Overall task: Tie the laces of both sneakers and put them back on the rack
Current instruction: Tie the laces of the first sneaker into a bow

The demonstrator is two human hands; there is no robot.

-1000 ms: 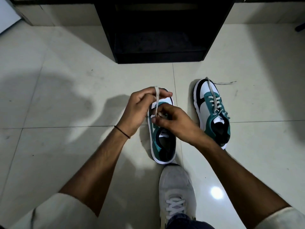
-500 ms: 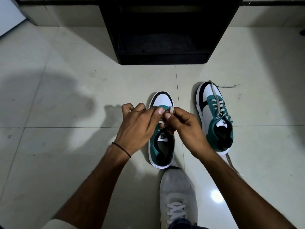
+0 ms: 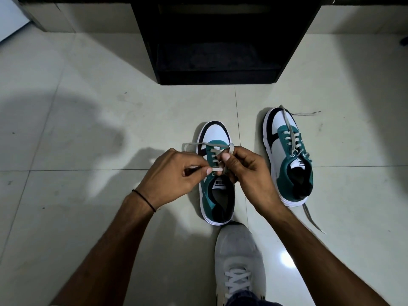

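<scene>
Left hand [image 3: 174, 175] and right hand [image 3: 247, 171] pinch the laces [image 3: 217, 151] over the left teal sneaker [image 3: 217, 180] on tiled floor [image 3: 88, 217] before a black rack [image 3: 218, 40].

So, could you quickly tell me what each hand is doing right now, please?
Left hand: closed, pinching the lace of the left sneaker.
Right hand: closed, pinching the same lace.
</scene>
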